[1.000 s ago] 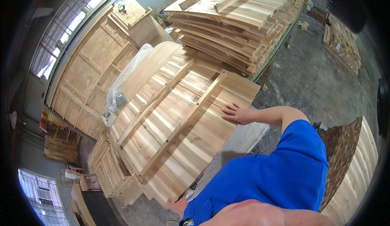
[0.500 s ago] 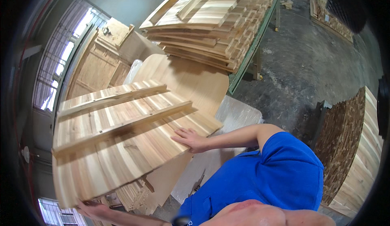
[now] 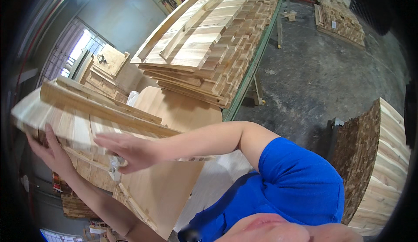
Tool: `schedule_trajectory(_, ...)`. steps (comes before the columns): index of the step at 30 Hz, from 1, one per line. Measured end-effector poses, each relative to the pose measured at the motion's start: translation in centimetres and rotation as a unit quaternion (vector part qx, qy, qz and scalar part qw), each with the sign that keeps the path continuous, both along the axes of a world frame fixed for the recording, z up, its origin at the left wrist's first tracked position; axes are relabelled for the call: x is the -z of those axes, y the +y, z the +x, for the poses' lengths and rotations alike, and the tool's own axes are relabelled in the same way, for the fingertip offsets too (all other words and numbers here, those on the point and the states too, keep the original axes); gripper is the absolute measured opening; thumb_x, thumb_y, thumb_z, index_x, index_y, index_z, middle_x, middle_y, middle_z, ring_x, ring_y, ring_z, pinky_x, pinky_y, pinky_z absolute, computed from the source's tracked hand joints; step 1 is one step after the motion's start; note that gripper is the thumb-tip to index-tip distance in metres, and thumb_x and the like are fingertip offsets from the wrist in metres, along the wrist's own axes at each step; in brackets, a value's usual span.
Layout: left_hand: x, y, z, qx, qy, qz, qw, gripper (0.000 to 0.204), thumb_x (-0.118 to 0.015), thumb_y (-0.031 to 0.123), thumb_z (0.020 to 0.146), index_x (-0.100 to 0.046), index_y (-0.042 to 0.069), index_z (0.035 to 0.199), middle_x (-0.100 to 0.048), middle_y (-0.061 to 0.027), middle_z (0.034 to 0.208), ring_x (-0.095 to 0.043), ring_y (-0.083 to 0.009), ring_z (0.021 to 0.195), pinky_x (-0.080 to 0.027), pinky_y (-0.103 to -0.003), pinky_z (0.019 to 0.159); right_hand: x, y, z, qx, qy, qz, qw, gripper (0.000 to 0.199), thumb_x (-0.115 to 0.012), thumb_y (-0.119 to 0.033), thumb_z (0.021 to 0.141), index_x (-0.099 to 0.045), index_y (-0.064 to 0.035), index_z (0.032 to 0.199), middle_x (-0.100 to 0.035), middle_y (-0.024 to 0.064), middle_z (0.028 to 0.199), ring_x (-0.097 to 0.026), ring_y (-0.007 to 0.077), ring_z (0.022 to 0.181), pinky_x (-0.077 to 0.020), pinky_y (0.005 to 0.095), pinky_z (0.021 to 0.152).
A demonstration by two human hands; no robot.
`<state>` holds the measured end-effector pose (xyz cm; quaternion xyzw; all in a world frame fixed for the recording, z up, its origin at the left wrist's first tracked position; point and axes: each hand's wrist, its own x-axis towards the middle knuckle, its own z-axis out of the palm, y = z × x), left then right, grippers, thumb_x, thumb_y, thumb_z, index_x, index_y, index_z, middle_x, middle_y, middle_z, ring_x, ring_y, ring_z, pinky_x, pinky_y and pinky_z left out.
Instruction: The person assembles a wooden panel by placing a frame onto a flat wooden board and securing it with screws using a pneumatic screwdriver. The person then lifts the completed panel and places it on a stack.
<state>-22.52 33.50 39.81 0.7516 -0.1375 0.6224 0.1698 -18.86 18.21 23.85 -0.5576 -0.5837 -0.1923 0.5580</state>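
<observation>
A wide panel of joined wooden strips (image 3: 78,126), with two long battens (image 3: 104,109) across its upper face, is tilted with its left end raised. My left hand (image 3: 54,155) grips its near left edge, one finger or thumb over the face and the others partly hidden by the edge. In front of the panel's near side, my right hand (image 3: 133,150) is open with fingers stretched out, blurred by motion. Whether its fingertips touch the panel I cannot tell. Below the panel lies a smooth, pale board with rounded corners (image 3: 163,189).
Beyond the board, a tall stack of similar panels (image 3: 209,46) stands on a green metal frame (image 3: 248,74). Another stack of wooden panels (image 3: 365,163) is at the right. Wood pieces (image 3: 342,22) lie on the grey floor at the far right. Plastic-wrapped material (image 3: 224,172) shows below the board.
The panel has shifted left and its left end has risen, tilting it. My left hand has moved up with its edge. My right hand has slid left from the panel's right part.
</observation>
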Motion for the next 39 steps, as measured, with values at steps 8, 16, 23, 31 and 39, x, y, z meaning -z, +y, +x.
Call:
schedule_trajectory(8,13.5,-1.2,10.6,0.138,0.246,-0.120,0.952,0.048,-0.044,0.024,0.093,-0.034,0.000,0.133,-0.038,-0.0168,0.133,-0.038,-0.0270,0.119,-0.029,-0.036,0.100,-1.4,-4.7,9.3,0.120,0.067,0.052,0.989,0.082,-0.050,0.004,0.064,-0.015,0.0001,0.139,-0.029,0.0262,0.136,-0.031,0.0344,0.127,-0.0365,0.0358,0.099)
schedule_trajectory(16,46.8,1.6,9.0,0.057,0.641,-0.522,0.560,0.042,-0.051,0.039,0.085,-0.044,0.016,0.120,-0.050,-0.0030,0.098,-0.046,-0.0154,0.079,-0.041,-0.033,0.060,-1.9,-3.0,10.4,0.074,0.060,0.102,0.990,0.086,-0.056,0.006,0.064,-0.014,-0.0017,0.139,-0.025,0.0245,0.139,-0.030,0.0352,0.127,-0.0305,0.0358,0.104)
schedule_trajectory(23,53.0,-3.1,5.6,0.163,0.592,-0.682,0.399,0.039,-0.046,0.043,0.085,-0.044,0.017,0.114,-0.047,-0.0060,0.112,-0.051,-0.0257,0.089,-0.042,-0.047,0.073,-1.7,-0.7,9.6,-0.012,0.122,0.078,0.989,0.090,-0.053,0.009,0.061,-0.013,-0.0046,0.140,-0.021,0.0237,0.141,-0.025,0.0356,0.130,-0.0301,0.0359,0.103)
schedule_trajectory(31,54.5,-3.4,4.9,0.195,0.585,-0.729,0.296,0.045,-0.041,0.042,0.088,-0.042,0.007,0.115,-0.047,-0.0118,0.114,-0.052,-0.0326,0.100,-0.041,-0.051,0.081,-1.0,3.2,9.4,0.003,0.037,0.105,0.994,0.089,-0.049,0.007,0.061,-0.012,-0.0044,0.141,-0.016,0.0249,0.142,-0.017,0.0387,0.132,-0.0206,0.0396,0.107)
schedule_trajectory(39,54.8,-2.8,5.5,0.309,0.495,-0.792,0.181,0.041,-0.045,0.042,0.087,-0.051,0.007,0.107,-0.056,-0.0106,0.102,-0.055,-0.0309,0.097,-0.046,-0.046,0.085,-1.0,4.8,8.9,-0.018,0.036,0.067,0.997,0.089,-0.047,0.002,0.061,-0.008,-0.0008,0.141,-0.011,0.0231,0.144,-0.010,0.0378,0.134,-0.0128,0.0416,0.109)
